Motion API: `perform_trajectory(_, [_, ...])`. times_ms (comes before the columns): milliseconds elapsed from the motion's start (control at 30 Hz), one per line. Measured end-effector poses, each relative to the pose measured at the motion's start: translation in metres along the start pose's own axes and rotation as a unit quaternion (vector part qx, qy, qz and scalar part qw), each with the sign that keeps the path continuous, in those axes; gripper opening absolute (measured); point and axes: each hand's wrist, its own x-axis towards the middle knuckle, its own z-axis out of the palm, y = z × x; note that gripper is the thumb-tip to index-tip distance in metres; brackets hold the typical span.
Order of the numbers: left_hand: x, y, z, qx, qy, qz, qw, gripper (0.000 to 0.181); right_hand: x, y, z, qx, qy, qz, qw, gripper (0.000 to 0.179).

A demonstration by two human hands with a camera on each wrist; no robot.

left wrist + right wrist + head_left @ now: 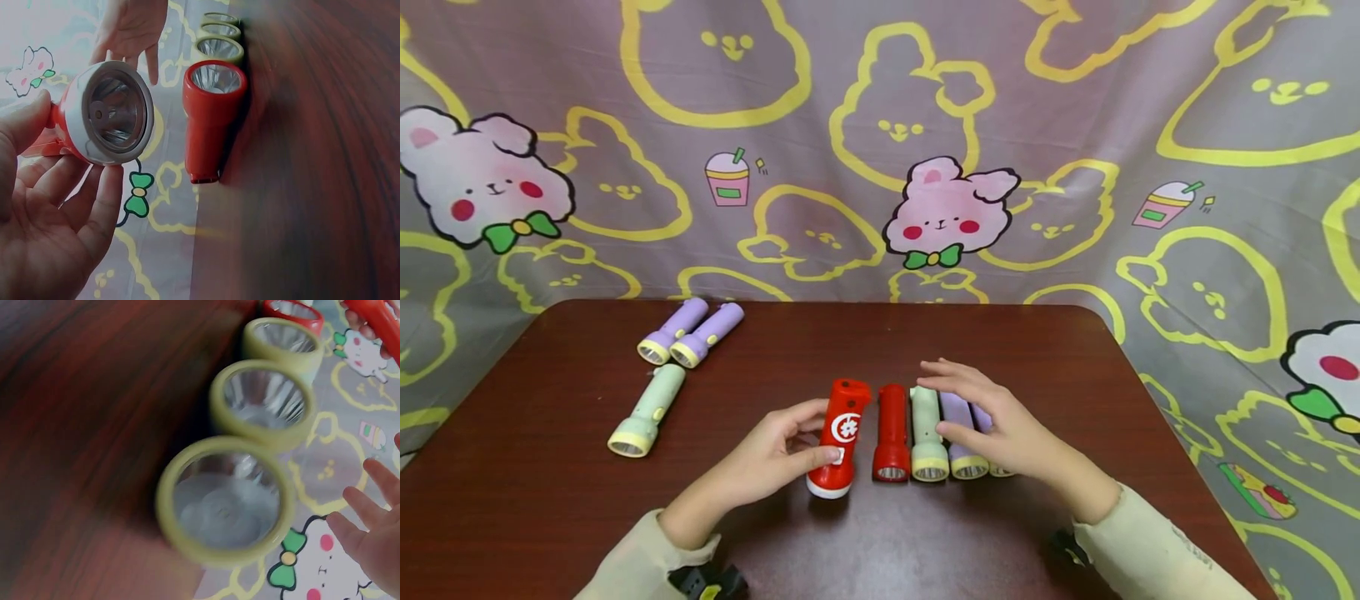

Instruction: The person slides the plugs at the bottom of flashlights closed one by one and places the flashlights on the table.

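Observation:
My left hand [786,446] grips a red flashlight [842,437] with a white rim and a white emblem, held above the table just left of a row. That row has a plain red flashlight [892,433], a green flashlight [927,433] and two purple flashlights [961,433], side by side with lenses toward me. My right hand [992,417] hovers over the row's right end, fingers extended and holding nothing. In the left wrist view the held flashlight's lens [119,115] faces the camera. The right wrist view shows the right fingers [369,512] spread, apart from the lenses.
On the left of the brown table [535,500], two purple flashlights [709,335] lie together near the back. A green flashlight [649,412] lies in front of them. A patterned curtain [820,150] hangs behind the table and along its right side.

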Motion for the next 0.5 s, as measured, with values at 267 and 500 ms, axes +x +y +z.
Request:
perform_trajectory(267, [0.001,-0.008,-0.005,-0.007,0.007,-0.009,0.9999,0.043,-0.011,0.010,-0.004,-0.052,-0.053,0.038,0.9965,0.055])
perform_trajectory(500, [0.004,-0.013,-0.009,0.002,0.009,-0.029,0.9995,0.043,-0.014,0.018,-0.003,-0.097,-0.082,0.052,0.9906,0.064])
